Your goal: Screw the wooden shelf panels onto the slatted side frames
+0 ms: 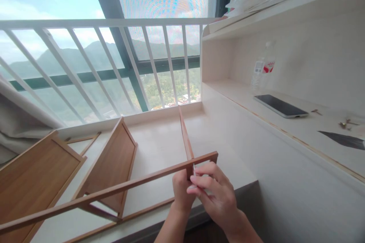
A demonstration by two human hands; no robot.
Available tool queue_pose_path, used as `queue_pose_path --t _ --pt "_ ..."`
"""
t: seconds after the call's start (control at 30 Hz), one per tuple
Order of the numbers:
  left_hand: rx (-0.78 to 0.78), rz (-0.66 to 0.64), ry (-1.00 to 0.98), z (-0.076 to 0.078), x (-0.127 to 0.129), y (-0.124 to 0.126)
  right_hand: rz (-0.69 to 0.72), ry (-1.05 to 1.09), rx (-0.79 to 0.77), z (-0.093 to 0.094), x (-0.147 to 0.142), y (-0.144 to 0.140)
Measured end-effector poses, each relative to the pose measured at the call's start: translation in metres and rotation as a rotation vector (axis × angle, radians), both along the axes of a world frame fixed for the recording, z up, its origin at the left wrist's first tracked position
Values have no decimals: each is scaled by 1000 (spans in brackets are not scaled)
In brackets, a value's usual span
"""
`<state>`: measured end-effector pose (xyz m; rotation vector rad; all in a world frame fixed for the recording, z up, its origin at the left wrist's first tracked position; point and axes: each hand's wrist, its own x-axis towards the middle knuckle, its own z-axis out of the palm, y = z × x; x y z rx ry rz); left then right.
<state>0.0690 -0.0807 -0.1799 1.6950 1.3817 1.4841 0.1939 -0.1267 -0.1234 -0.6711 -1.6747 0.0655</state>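
Observation:
A brown wooden rack frame lies across a pale window ledge. A long bar runs from the lower left to a joint near the middle. A second bar runs back from that joint toward the window. My left hand grips the joint from below. My right hand pinches a small thin metal piece against the joint. Two slanted wooden shelf panels hang in the frame to the left.
A white railing and a window stand behind the ledge. At right, a white desk carries a phone, a water bottle, small metal fittings and a dark flat piece. A curtain hangs at left.

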Motion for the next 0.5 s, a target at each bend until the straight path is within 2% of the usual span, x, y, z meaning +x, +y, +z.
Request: queue_pose_path --t 0.1,0.2,0.4,0.5 --pt "139 -14 201 -4 -3 1 -37 21 19 0 -3 -3" --pt "251 10 300 -7 -5 4 -80 35 53 3 -5 -5" --pt "330 41 333 -5 -5 7 -159 87 6 1 -8 -9" --pt "353 48 319 -3 -3 8 -105 244 -83 -7 -15 -9"
